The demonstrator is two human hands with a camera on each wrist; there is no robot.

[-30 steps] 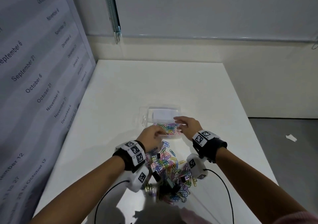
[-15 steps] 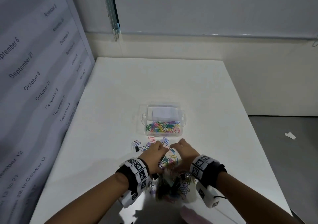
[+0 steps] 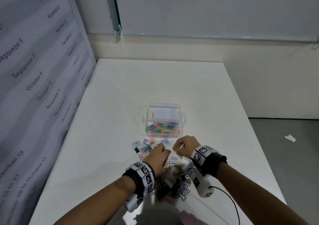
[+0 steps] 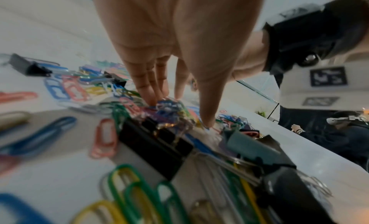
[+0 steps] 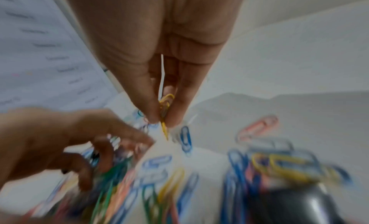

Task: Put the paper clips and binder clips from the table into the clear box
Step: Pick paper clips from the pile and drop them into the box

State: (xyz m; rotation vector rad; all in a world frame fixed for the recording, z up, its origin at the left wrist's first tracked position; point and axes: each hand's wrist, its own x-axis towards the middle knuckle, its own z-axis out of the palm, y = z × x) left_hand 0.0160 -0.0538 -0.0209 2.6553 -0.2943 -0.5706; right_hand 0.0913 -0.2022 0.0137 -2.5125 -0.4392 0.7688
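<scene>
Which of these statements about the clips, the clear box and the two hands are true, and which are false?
1. The clear plastic box already holds coloured paper clips. True.
2. The right hand pinches a yellow paper clip. True.
3. The clear plastic box has its lid closed. False: it is open on top.
4. The left hand rests inside the box. False: its fingertips reach into the pile of clips on the white table.
5. Black binder clips lie in the pile. True.

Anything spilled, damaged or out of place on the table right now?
Nothing damaged. The loose clips lie scattered on the white table short of the clear box, which is the job itself. The right hand pinches a yellow paper clip. A scrap of paper lies on the floor.
</scene>
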